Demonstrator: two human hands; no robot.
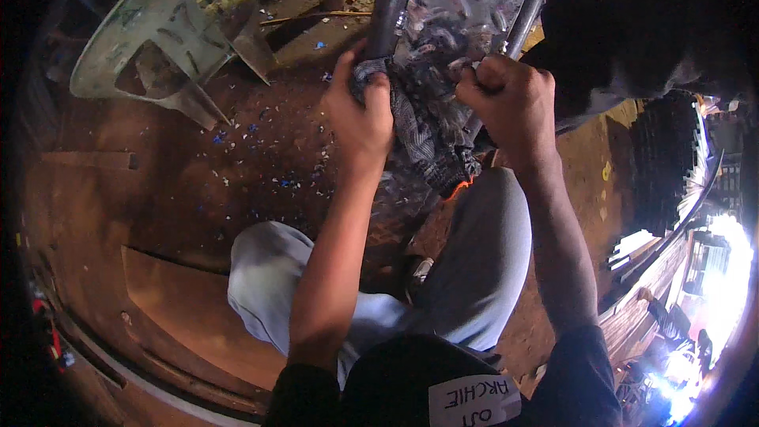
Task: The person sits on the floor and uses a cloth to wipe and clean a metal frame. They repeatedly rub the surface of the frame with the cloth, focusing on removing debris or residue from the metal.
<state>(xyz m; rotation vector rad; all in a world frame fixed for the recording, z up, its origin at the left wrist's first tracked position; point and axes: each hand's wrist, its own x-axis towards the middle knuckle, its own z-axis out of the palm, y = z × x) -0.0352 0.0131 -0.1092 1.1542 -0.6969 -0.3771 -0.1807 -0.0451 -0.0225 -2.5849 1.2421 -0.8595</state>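
Observation:
My left hand (360,115) is wrapped round a grey knitted work glove (411,130), at the lower end of a dark metal tube (391,12). The glove dangles from it towards my knee, its orange-edged cuff lowest. My right hand (510,99) is closed, thumb against curled fingers, beside the lower end of a second metal bar (531,4). What those fingers hold, if anything, is hidden. Between the two bars lies a glossy grey mass of small curled pieces (466,0), which I cannot name.
A dirty pale-green plastic chair (162,35) lies tipped over at the far left. Blue and white scraps (253,138) litter the brown floor. A flat brown board (186,304) rests near my left knee. Stacked lengths of material (640,292) and glaring bright light are at the right.

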